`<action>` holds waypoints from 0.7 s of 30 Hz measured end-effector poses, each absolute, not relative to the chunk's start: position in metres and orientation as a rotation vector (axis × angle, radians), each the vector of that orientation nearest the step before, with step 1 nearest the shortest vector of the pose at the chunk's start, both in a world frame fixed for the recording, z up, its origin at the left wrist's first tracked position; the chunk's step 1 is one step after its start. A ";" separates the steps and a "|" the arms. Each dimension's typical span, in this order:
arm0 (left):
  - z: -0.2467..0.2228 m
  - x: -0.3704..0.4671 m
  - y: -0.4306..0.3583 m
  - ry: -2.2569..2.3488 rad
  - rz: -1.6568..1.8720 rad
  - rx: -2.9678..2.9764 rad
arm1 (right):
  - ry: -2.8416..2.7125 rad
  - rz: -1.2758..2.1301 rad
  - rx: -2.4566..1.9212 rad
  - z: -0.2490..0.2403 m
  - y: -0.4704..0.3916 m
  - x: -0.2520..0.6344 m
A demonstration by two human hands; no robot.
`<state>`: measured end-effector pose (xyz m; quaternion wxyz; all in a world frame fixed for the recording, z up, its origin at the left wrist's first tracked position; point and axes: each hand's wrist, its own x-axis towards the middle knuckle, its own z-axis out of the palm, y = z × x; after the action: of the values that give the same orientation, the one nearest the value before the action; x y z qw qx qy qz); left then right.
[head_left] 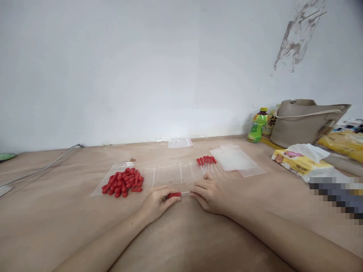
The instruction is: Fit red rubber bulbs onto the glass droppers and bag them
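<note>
Between the thumb and fingers of my left hand point(160, 202) is a red rubber bulb point(175, 194), lying level. A thin clear glass tube point(185, 193) runs from its right end into the closed fingers of my right hand point(208, 194). Just beyond my hands lies a long row of clear tubes point(167, 175), side by side. Several tubes at the row's right end carry red bulbs point(206, 160). A pile of loose red bulbs point(121, 182) rests on a clear plastic bag point(99, 187) to the left.
Flat clear bags point(236, 158) lie right of the row, and another bag point(180, 143) is near the wall. Farther right stand a green bottle point(256, 126), a tissue box point(300, 164) and a beige bag point(300, 124). A grey cable point(51, 165) crosses the left side.
</note>
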<state>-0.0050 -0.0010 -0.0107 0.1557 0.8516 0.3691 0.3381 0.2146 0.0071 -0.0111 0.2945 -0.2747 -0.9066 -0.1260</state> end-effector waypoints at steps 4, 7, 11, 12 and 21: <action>-0.009 -0.003 -0.003 1.017 1.001 2.405 | -2.373 -0.334 -0.744 -0.012 0.004 0.210; -0.008 -0.002 -0.004 0.988 0.984 2.396 | -2.363 -0.320 -0.738 -0.014 0.004 0.209; -0.008 -0.002 -0.004 0.984 0.982 2.394 | -2.374 -0.292 -0.750 -0.016 0.005 0.209; -0.008 -0.002 -0.004 0.991 0.986 2.390 | -2.382 -0.282 -0.765 -0.015 0.005 0.209; -0.009 -0.004 -0.001 1.140 0.980 2.400 | -2.430 -0.268 -0.887 -0.001 0.007 0.216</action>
<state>-0.0036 -0.0009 -0.0087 0.1545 0.8373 0.3976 0.3420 0.2165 0.0072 -0.0013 0.2672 -0.3287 -0.9004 -0.0991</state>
